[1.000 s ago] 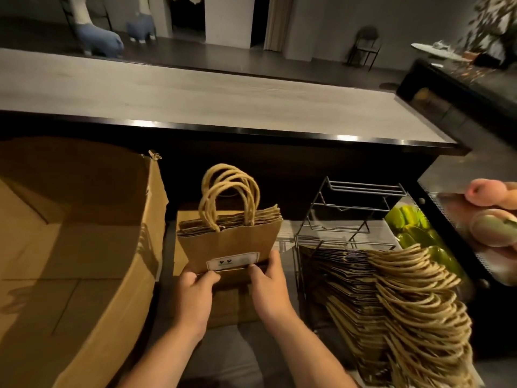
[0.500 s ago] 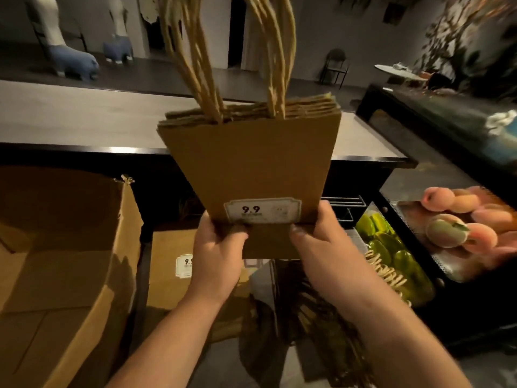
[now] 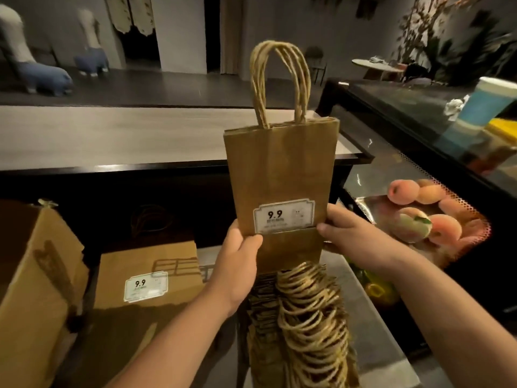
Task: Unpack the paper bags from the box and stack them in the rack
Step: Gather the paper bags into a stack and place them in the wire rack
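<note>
The held bundle of bags point(image 3: 279, 175) is matt brown kraft paper, slightly creased, with twisted paper-cord handles point(image 3: 279, 82) and a smooth white printed label point(image 3: 284, 215) reading 9.9. The stacked bags point(image 3: 305, 317) below share the same rough cord loops. The box point(image 3: 36, 289) at left is dull corrugated cardboard. The countertop point(image 3: 112, 135) looks like pale matt wood grain with a glossy dark edge. The display case point(image 3: 419, 130) at right is reflective glass
</note>
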Demonstrator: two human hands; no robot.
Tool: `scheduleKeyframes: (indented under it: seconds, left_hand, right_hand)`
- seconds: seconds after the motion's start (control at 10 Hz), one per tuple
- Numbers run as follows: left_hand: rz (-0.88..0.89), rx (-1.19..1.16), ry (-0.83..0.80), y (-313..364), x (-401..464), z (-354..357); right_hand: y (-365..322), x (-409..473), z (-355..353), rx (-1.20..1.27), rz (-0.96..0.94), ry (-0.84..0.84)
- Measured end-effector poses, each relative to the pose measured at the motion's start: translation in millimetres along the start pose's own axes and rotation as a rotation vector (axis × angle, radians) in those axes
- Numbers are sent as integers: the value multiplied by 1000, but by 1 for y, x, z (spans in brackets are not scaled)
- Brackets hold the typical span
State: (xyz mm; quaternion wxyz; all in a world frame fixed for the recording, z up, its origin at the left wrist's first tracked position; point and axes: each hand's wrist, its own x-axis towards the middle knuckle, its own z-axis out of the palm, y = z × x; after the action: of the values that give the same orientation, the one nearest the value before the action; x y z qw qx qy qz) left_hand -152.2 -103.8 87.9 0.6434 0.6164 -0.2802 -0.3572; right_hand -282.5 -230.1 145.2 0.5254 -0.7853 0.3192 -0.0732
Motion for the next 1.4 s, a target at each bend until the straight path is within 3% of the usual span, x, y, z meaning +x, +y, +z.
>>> scheduleKeyframes:
  seconds: [0.2, 0.3, 0.4, 0.5, 0.6, 0.7, 0.8, 0.9, 1.0, 1.2, 1.3, 1.4]
  left_hand:
    - [-18, 173, 136, -16, 0, -2]
    - [-65, 305, 145, -24, 5, -4]
    - [-63, 284, 133, -34, 8, -10]
    - [2, 388, 108, -41, 4, -14]
    - [90, 423, -9, -37, 2, -15]
    - [96, 199, -196, -39, 0, -20]
    - [54, 453, -47, -45, 8, -23]
    - [76, 690, -68, -49, 13, -32]
    - [114, 718, -127, -42, 9, -35]
    - [31, 442, -270, -33, -7, -31]
    - [29, 496, -270, -34, -14, -23]
    - [40, 217, -175, -55, -15, -27]
  right_hand:
    - [35, 17, -6, 19, -87, -63]
    - [49, 25, -10, 6, -138, -103]
    - [60, 28, -11, -19, -172, -162]
    - [72, 30, -11, -53, -219, -219]
    - [83, 33, -9, -130, -226, -246]
    - [96, 39, -12, -135, -145, -248]
    - [105, 44, -13, -124, -94, -272]
    - [111, 45, -15, -60, -66, -293]
    - [115, 50, -17, -4, -48, -359]
    - [137, 79, -17, -80, -15, -294]
    - [165, 111, -11, -229, 86, -410]
    - [137, 114, -1, -262, 161, -402]
